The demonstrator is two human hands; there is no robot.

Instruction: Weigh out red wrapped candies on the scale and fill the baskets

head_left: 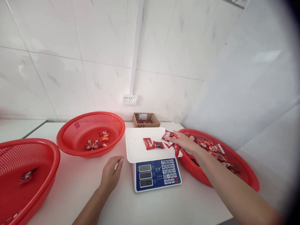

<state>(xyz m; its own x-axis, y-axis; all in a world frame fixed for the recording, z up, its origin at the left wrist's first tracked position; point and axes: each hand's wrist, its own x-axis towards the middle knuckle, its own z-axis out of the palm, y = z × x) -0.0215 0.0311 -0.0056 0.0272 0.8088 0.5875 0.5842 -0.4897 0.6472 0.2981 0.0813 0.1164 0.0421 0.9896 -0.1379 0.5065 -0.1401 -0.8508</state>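
Over the right edge of the scale tray [136, 153], the right hand [184, 142] grasps red packets [167, 136]. Near mid-tray, one packet [147, 143] has its long axis front-to-back; a second packet [158, 145] lies crosswise. The left hand [110, 173], loosely curled and empty, is beside the near-left corner.

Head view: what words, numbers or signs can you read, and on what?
"志准": scale
"7 8 9 4 5 6 1 2 3 0": number keys
"SF": box
Too small, faint or blurred: displays, other keys, box label, candy wrappers.
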